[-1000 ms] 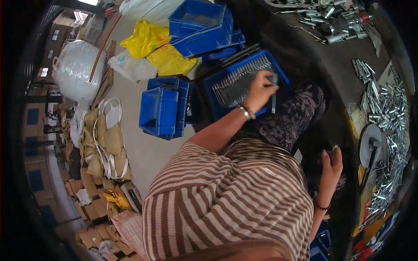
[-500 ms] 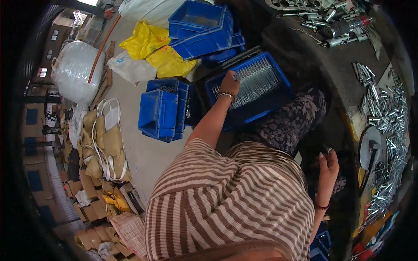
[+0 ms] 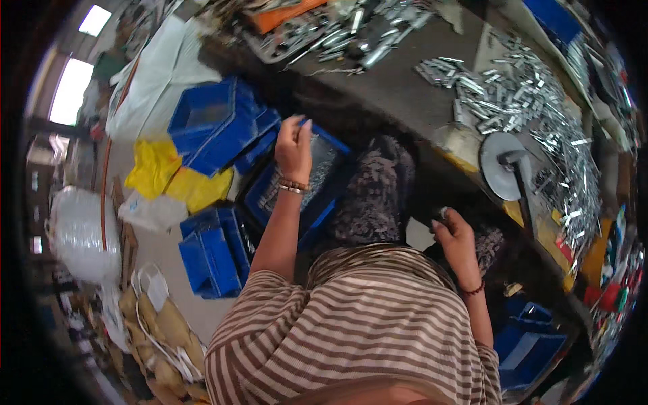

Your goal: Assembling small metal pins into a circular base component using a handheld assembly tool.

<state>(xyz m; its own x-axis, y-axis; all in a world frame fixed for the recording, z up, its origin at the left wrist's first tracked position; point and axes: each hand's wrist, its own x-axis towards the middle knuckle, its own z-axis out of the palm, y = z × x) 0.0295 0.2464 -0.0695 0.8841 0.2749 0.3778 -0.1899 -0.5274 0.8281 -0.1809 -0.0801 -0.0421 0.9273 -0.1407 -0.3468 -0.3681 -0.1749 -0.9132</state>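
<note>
My left hand is raised over the blue tray, its fingers loosely bent and apart, with nothing visible in them. Inside that tray lie many thin silvery metal parts, partly covered by my hand and forearm. Lower on the right, in front of the workbench, my right hand is closed in a pinch. A small shiny metal piece shows at its fingertips; its exact kind is too small to tell.
A workbench runs along the right, bearing heaped metal tubes and a grey disc with a handle. Stacked blue bins, more bins and yellow bags sit to the left. Another blue bin stands lower right.
The view has swung toward the bench on the right. My left hand has lifted away from the rows of metal parts in the tray. My right hand keeps its pinch.
</note>
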